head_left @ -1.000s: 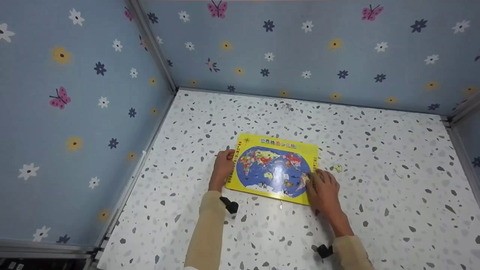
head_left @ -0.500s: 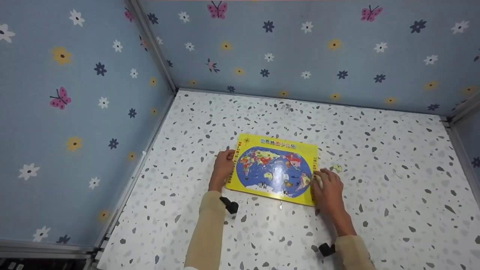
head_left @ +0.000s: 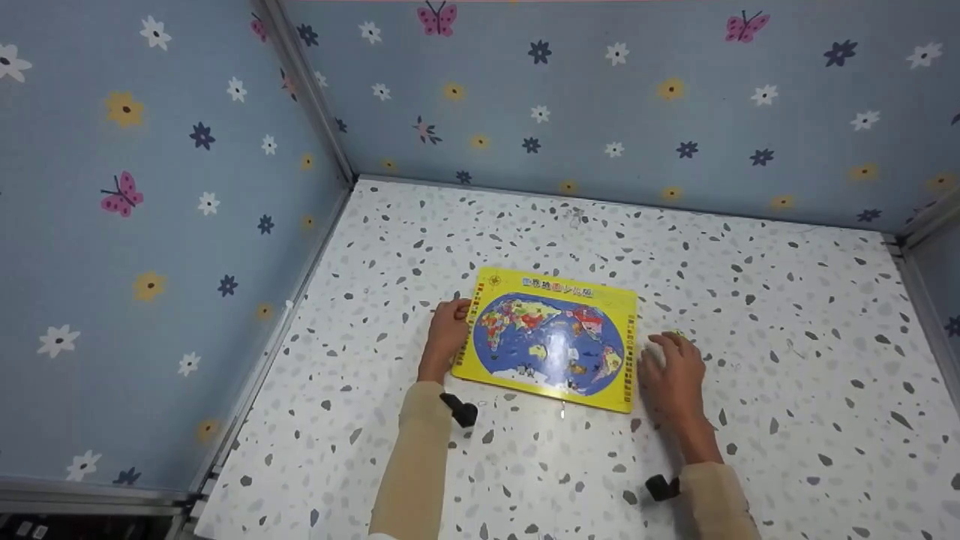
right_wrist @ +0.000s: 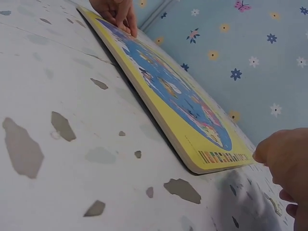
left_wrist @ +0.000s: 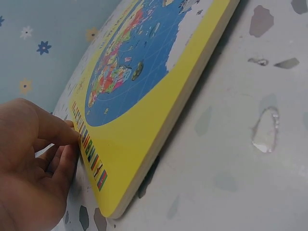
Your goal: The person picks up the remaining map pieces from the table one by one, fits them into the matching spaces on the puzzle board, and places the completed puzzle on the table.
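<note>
A yellow-edged world map puzzle board [head_left: 544,386] lies flat, its blue oceans and coloured continents facing up. At its left edge, my left hand [head_left: 448,330] holds the rim between thumb and fingers; the left wrist view shows this hand [left_wrist: 36,154] beside the row of printed flags. My right hand [head_left: 675,379] is just off the board's right edge, fingers loosely bent, nothing seen in it. A small yellow-green puzzle piece [right_wrist: 275,207] lies on the table by the right fingers, which partly cover it in the head view.
The white speckled table [head_left: 787,420] reaches back to a blue flowered wall panel [head_left: 600,97]. Another flowered panel [head_left: 165,247] stands along the left side. A glossy glare lies on the middle of the board.
My right hand has let go of the board's right side and moved right, towards the small yellow-green piece. The left hand and the board have stayed put.
</note>
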Demonstrator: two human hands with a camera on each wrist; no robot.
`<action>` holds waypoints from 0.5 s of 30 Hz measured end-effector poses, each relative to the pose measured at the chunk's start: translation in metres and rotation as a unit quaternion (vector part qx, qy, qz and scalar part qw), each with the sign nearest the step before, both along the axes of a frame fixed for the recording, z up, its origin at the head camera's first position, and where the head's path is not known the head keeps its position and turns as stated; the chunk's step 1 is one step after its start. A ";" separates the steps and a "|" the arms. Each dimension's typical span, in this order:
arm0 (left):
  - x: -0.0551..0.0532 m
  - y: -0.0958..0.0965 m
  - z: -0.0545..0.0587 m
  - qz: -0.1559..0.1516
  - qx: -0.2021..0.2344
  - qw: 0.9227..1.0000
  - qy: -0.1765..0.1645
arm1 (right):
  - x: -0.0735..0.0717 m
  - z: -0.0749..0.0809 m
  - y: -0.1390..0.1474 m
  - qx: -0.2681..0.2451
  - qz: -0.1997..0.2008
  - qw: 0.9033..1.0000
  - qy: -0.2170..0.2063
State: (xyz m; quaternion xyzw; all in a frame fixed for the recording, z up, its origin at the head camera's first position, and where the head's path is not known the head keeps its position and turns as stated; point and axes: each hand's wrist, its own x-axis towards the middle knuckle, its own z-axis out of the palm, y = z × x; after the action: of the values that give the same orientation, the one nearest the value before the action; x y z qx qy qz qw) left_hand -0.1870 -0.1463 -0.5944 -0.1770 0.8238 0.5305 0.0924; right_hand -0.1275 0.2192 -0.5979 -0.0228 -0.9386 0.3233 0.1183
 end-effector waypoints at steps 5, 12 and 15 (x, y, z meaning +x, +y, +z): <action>0.001 0.000 0.001 -0.004 -0.008 1.000 0.001 | -0.005 0.000 0.009 -0.005 -0.030 0.999 -0.020; 0.001 0.000 0.001 0.003 0.003 1.000 0.001 | -0.011 0.000 0.022 -0.023 -0.063 0.997 -0.049; 0.001 0.000 0.001 0.004 0.005 1.000 0.001 | -0.012 0.000 0.026 -0.015 -0.079 0.995 -0.062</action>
State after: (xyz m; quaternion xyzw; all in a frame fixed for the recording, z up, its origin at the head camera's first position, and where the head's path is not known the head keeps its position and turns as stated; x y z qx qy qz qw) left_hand -0.1860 -0.1464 -0.5930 -0.1791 0.8206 0.5352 0.0900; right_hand -0.1397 0.2451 -0.5975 -0.1184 -0.9344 0.3250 0.0849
